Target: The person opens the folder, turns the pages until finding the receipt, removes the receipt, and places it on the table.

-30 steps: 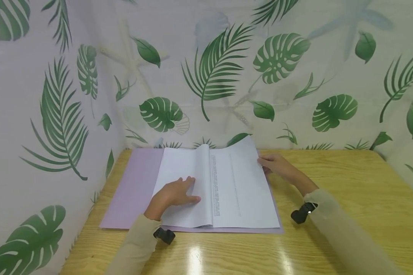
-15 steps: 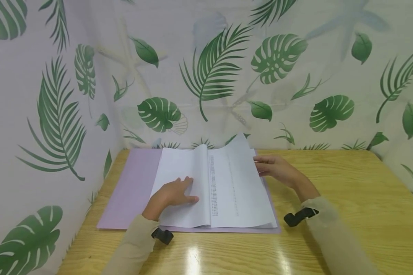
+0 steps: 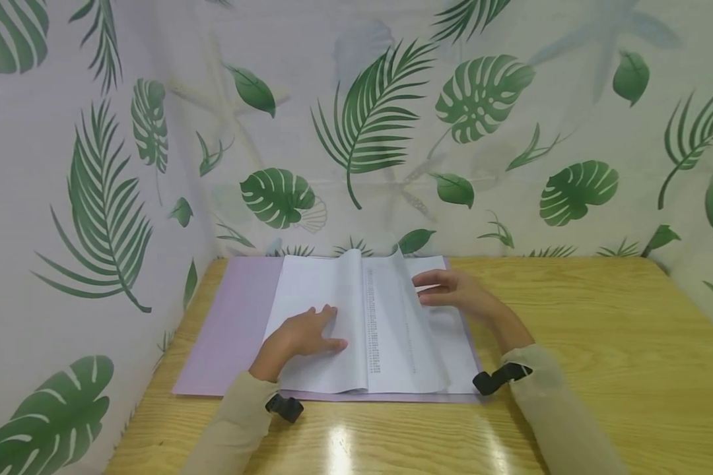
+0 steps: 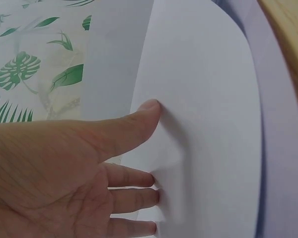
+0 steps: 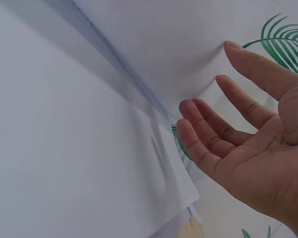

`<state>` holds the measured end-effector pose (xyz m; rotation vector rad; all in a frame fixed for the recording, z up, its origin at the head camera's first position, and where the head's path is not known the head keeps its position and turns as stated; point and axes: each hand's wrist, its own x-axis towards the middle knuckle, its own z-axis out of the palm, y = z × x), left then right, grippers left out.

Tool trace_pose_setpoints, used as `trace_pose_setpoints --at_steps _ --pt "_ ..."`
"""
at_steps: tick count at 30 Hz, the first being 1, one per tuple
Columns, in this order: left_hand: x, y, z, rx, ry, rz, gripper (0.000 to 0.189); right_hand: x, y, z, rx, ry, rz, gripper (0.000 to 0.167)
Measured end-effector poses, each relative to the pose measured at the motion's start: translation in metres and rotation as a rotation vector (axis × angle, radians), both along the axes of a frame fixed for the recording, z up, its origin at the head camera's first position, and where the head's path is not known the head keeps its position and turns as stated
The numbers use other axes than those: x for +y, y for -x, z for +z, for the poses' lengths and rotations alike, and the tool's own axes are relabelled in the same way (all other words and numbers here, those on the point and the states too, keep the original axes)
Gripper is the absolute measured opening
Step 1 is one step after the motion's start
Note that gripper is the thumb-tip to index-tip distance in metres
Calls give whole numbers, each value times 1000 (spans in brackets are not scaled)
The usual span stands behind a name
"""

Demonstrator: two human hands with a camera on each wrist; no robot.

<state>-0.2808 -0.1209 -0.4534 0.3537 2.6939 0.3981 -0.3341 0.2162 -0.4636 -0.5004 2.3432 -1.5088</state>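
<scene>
r fingers point(image 3: 432, 278) by lifted pg edge point(image 3: 422, 323), table point(image 3: 600, 316) extends r

Pale, leaf-printed walls point(image 3: 386, 125) — the wooden table point(image 3: 594, 310) gleams below.

The person wears long, plain beige sleeves; the left sleeve point(image 3: 232, 422) and the right sleeve point(image 3: 555, 402) both look loose, with soft wrinkles, and end at the wrists. A small, blocky black left wrist camera point(image 3: 286, 408) and an angular black right wrist camera point(image 3: 486, 383) stick out by the cuffs. The left hand point(image 3: 300, 333) and right hand point(image 3: 460, 293) are bare, the palms finely creased.
</scene>
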Motion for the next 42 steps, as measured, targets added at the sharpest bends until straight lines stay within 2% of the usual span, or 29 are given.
trace_pose_setpoints --at_steps 5,12,25,32,42 --pt "3 -1 0 2 -10 4 85 -9 -2 -1 -6 -4 -4 55" --pt "7 -3 5 4 -23 -5 84 -20 -10 -2 -59 18 -8 54" --pt "5 -4 5 6 -20 -4 83 -33 -17 -9 28 19 50 52" --pt "2 -4 7 -4 -41 -3 83 -43 -22 -5 -3 -13 12 57" --pt "0 -2 10 9 -95 -29 81 -51 -21 -12 8 -64 -9 60"
